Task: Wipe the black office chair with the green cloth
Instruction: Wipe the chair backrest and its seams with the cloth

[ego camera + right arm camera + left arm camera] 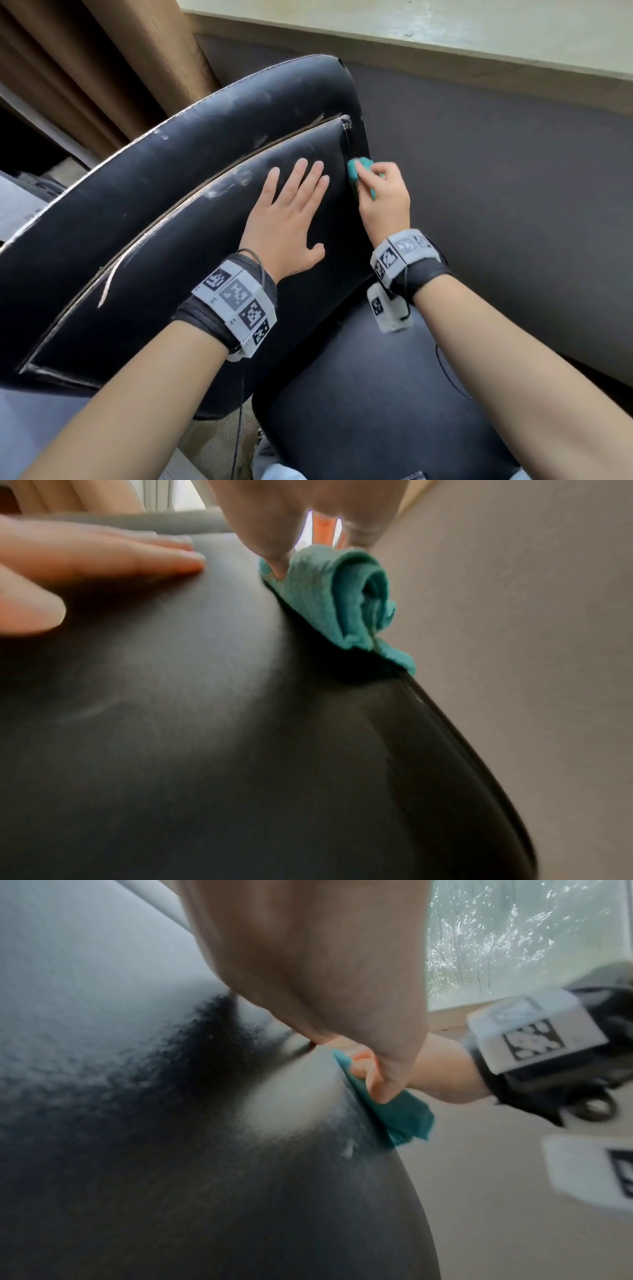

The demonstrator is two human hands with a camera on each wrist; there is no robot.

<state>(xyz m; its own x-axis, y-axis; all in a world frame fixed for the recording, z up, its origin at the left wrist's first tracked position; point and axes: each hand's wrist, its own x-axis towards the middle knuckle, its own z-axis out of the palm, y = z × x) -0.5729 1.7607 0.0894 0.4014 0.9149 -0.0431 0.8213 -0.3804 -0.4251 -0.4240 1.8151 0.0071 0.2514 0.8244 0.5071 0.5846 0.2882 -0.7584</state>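
The person's left hand [290,219] lies flat on the padded panel of the black office chair [171,219], fingers straight and spread, palm down near the panel's right edge. The right hand [383,195] grips the green cloth [354,171], bunched up and pressed against that right edge close to the panel's upper corner. The head view shows only a sliver of cloth past the fingers; the right wrist view shows the cloth [339,599] rolled into a loose scroll, draped over the edge with a fingertip pinning it to the leather, and the left hand's fingers [137,561] resting just beside it. The left wrist view catches the cloth [404,1115] from the other side, hanging below the curled fingers of the right hand [377,1074]; the picture is blurred there, so how many fingers hold it is unclear. White scuffs run along the backrest seams in the head view only.
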